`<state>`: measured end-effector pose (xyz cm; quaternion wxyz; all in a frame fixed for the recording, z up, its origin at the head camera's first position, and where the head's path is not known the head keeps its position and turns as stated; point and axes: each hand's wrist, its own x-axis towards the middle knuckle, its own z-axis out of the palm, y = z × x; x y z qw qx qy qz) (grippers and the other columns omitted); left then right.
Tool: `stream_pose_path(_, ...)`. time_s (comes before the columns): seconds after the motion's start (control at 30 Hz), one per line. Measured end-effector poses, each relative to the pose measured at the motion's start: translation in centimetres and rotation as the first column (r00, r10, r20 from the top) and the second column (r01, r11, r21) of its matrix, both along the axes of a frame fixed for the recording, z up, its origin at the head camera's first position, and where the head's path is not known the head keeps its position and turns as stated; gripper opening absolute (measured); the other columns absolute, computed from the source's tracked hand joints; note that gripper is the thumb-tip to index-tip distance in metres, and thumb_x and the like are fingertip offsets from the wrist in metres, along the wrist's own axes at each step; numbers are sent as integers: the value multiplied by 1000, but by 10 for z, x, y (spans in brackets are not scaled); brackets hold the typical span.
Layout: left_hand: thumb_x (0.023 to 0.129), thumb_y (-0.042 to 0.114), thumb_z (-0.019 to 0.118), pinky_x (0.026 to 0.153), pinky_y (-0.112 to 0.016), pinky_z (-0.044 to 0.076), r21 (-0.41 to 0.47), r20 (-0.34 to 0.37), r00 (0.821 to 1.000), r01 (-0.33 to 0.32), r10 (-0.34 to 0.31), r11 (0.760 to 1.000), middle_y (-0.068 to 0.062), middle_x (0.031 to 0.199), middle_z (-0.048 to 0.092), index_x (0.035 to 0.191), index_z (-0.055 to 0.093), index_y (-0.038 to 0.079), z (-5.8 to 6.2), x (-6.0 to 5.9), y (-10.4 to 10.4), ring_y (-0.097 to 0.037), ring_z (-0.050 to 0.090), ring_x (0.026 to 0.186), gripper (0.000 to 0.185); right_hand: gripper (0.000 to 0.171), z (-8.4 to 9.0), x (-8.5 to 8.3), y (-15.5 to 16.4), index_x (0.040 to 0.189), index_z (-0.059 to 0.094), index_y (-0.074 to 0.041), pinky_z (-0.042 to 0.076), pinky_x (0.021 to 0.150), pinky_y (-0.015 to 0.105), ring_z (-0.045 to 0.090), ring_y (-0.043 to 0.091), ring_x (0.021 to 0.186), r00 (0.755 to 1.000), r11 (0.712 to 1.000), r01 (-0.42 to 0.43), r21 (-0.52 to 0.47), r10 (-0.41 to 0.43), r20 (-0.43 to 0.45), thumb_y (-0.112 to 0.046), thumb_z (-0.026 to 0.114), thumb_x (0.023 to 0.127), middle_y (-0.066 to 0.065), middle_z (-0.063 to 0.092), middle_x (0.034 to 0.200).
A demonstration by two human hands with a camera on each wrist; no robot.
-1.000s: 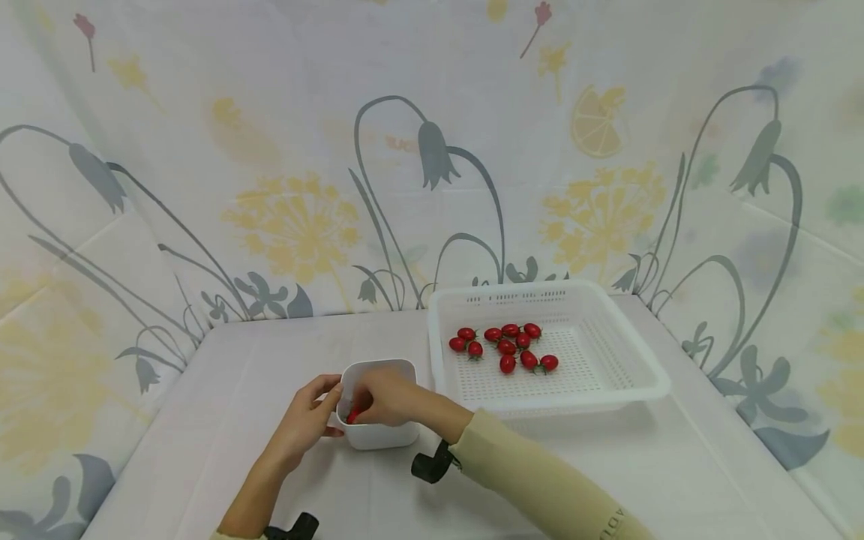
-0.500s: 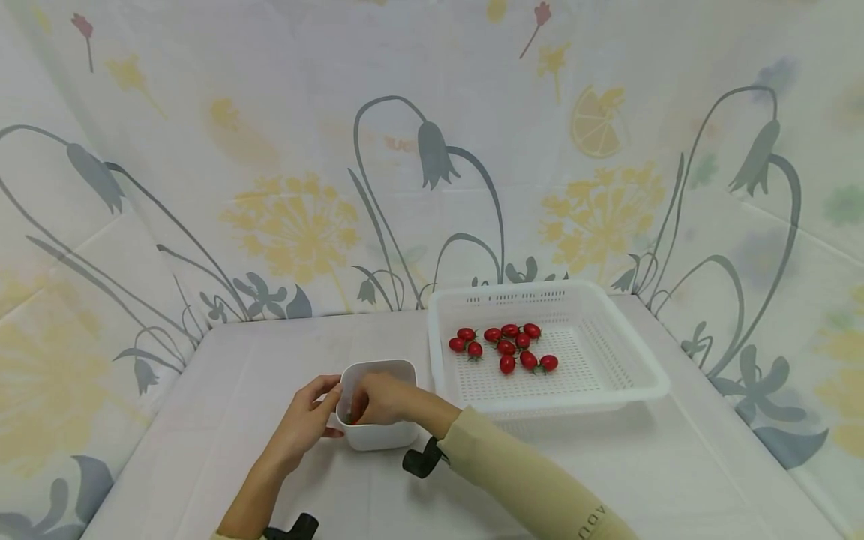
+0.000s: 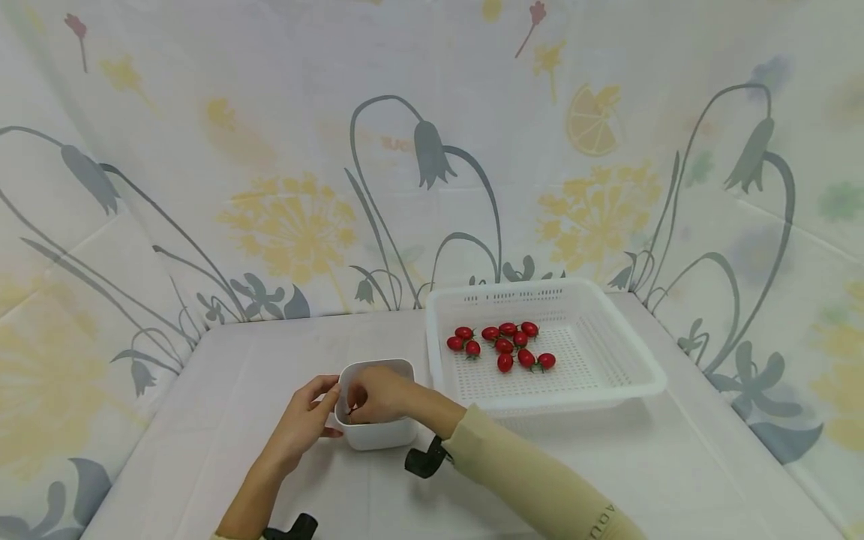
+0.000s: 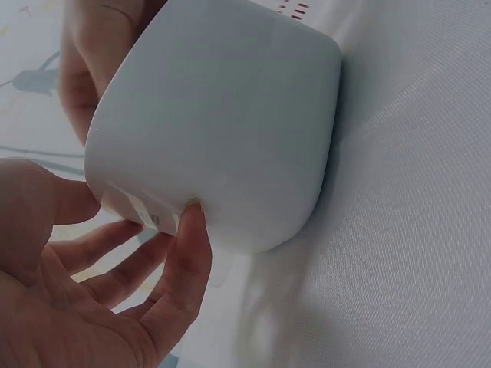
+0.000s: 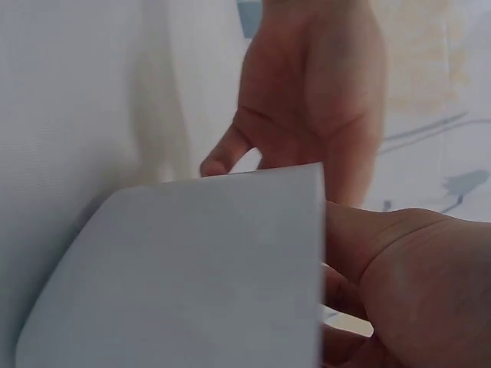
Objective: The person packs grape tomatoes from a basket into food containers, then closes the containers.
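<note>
While the left hand (image 3: 305, 421) grips the left side of an upright white container (image 3: 381, 436) with rounded corners, the right hand (image 3: 381, 394) reaches down inside with bent fingers, and whether these hold anything cannot be told. On the white-covered table (image 3: 371, 495), the container stands just left of a white perforated rectangular basket (image 3: 574, 398) bearing small oval red tomatoes (image 3: 504, 346), with a pale backdrop (image 3: 297, 75) printed with grey and yellow flowers behind
</note>
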<state>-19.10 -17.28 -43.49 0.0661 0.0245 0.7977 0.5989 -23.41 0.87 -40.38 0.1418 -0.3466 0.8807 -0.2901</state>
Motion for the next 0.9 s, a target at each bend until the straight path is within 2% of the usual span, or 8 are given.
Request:
stream_pose_path(0.17,110,20,50,70,-39,63,-10,-1,1000,-1,1,1000,-18,138,56,137,56,0,1,0,-1,-30,62,109,34,10,21,7,10,96,73,-10,47,67,18,56,4,76,1000,1000,-6,-3,6,-31,-17,77,91,-10,63,82)
stream_pose_path(0.37,110,18,49,70,-38,63,-8,10,1000,-7,7,1000,-20,136,56,138,55,0,1,1,0,-35,62,110,34,15,41,14,34,104,72,-3,52,71,17,61,10,84,999,992,-41,-115,40,-13,-14,74,94,-2,69,92)
stream_pose_path(0.63,109,19,49,71,-39,63,-15,20,1000,-3,4,1000,-21,139,54,140,53,0,0,0,0,-35,61,111,36,21,59,21,76,112,70,-7,55,80,25,64,20,100,999,995,43,-92,-44,-11,-19,72,95,5,69,109)
stream_pose_path(0.9,109,20,49,71,-38,63,-24,16,1000,-3,4,1000,-20,139,54,141,53,0,-1,0,-1,-34,61,110,37,23,66,17,120,114,70,-8,56,81,27,63,18,99,991,990,119,-81,-123,-47,-22,73,95,3,69,109)
